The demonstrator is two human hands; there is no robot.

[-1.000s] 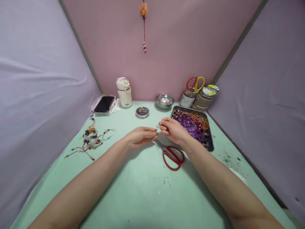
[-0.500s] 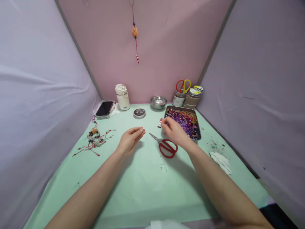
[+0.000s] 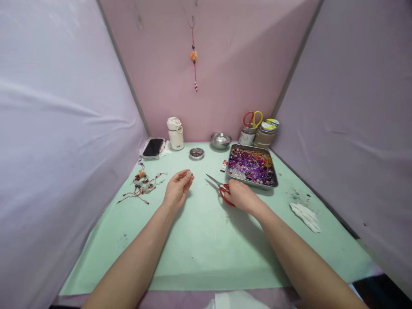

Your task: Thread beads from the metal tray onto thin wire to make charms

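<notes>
Above the middle of the table, my left hand (image 3: 179, 187) is closed in a pinch. Something small and pale may be at its fingertips, but I cannot make out what. My right hand (image 3: 240, 194) has its fingers closed round the handles of a pair of red-handled scissors (image 3: 222, 185), partly covering them. The blades point up and left, toward my left hand, and are apart from it. Just beyond my right hand stands a metal tray (image 3: 276, 180) of purple, red, orange and clear beads. A small red-and-white item (image 3: 224, 165) lies beside the tray.
Beaded red cords (image 3: 141, 184) lie at left near a phone (image 3: 153, 147). Along the back stand a white bottle (image 3: 176, 134), a round container (image 3: 196, 153), a metal bowl (image 3: 220, 140) and jars (image 3: 264, 136). A beaded strand (image 3: 194, 56) hangs behind; a white cloth (image 3: 305, 217) lies right.
My right hand has come down from beside the bead tray onto the scissors' handles. My left hand stays pinched in about the same place. The whole view has shifted slightly.
</notes>
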